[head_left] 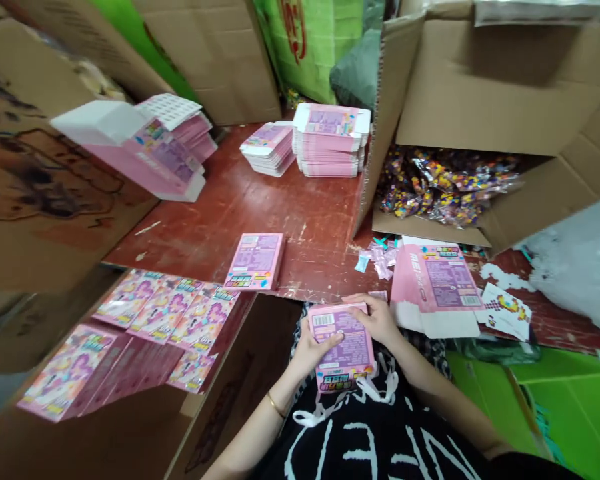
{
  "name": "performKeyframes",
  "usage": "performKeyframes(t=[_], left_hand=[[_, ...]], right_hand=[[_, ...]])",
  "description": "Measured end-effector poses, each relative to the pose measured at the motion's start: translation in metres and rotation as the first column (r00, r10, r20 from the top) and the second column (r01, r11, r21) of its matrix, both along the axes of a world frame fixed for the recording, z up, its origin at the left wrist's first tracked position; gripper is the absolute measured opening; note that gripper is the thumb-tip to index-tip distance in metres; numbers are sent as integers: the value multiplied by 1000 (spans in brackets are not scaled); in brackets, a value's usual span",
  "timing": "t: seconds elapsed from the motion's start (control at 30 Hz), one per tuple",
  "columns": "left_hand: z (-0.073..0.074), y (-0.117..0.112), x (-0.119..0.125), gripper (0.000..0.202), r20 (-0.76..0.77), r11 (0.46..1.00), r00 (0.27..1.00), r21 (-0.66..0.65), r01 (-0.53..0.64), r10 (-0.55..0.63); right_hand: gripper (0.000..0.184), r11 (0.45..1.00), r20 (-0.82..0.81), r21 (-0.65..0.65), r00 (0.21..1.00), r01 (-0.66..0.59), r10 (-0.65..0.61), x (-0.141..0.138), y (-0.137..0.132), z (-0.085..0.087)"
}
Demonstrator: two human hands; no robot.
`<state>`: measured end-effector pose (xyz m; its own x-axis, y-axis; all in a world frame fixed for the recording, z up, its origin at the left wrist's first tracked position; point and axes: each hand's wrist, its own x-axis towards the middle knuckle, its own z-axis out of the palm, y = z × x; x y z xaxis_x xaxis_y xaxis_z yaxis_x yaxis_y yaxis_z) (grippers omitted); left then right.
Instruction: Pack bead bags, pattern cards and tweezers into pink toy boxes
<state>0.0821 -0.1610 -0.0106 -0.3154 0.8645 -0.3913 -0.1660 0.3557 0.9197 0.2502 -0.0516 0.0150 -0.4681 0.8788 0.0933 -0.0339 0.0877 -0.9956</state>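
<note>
Black clothing [370, 440] with white lettering sits nearest, and just beyond it the left hand [311, 352] and right hand [377, 320] grasp a pink box [349, 357] from both sides, thumbs on its printed panel. To the right, a flat pink carton [443, 283] lies on the red table [205, 217]. Farther off, colourful packets [450, 190] lie inside an open cardboard box [480, 107].

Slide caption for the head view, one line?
Left hand and right hand hold a pink box at a red table bearing stacked flat cartons and colourful packets in a cardboard box.
</note>
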Motion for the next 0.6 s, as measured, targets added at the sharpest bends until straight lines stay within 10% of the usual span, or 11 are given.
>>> performKeyframes(t=[0.3, 0.43, 0.6], left_hand=[[18, 25, 0, 73, -146, 994, 985, 76, -82, 92], [56, 66, -93, 77, -367, 981, 911, 105, -162, 190], [81, 135, -231, 65, -508, 997, 861, -29, -66, 42]], right_hand=[[40, 970, 115, 238, 990, 50, -79, 15, -13, 10], [43, 900, 164, 404, 955, 163, -247, 63, 3, 44], [32, 861, 349, 495, 881, 115, -318, 160, 106, 55]])
